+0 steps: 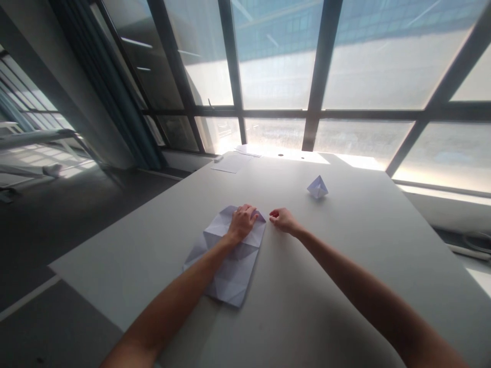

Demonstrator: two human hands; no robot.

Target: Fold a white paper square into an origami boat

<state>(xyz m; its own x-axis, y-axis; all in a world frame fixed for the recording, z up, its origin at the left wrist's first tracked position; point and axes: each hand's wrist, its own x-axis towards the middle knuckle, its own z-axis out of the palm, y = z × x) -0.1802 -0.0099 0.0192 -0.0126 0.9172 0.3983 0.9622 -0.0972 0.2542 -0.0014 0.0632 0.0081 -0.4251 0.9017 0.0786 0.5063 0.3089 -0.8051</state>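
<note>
A creased sheet of white paper [233, 276] lies on the white table, with fold lines across it and its far right corner turned over. My left hand [242, 222] rests on the far part of this sheet, fingers and thumb stretched out and pressing on the paper. Just right of the turned corner is my right hand [283, 220], its fingers curled in toward the thumb. A small gap separates it from the sheet, and nothing shows between its fingers. My left forearm covers part of the sheet's left side.
A small folded paper piece [318, 187] stands farther back on the right of the table [345, 245]. Flat paper sheets [231, 163] lie at the table's far left end. Beyond are large framed windows [276, 66] and a dark curtain [111, 92].
</note>
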